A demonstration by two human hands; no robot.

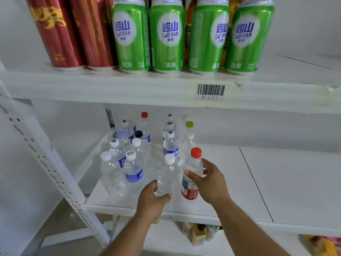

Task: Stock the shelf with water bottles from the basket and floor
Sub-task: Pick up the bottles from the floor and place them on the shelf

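Two water bottles are in hand at lower centre of the frame, both over the front part of the middle shelf (239, 182). The white-capped bottle (166, 176) stands close to upright, long axis vertical with a slight lean to the upper right; the left hand (154, 198) grips its lower body from below and in front, fingers curled round the base. Just to its right, close beside it, the red-capped bottle (192, 174) with a red-and-white label is likewise near upright; the right hand (210, 182) holds it at mid-body from the right side, thumb across the label, fingers wrapped behind. Whether either base is already resting on the shelf cannot be told, since the hands cover them. Each hand lies nearer its own bottle, with both bottles directly ahead of and above the wrists. Beyond them, toward the centre of the frame, stocked bottles (132, 169) stand in rows running back to the rear wall. In my judgement the coming move is a short set-down at the front of these rows, keeping each axis vertical; the chief risk is knocking the nearest standing bottle. Along the top of the frame, green cans (167, 36) and red cans (55, 32) stand on the upper shelf, which carries a barcode label (211, 90).
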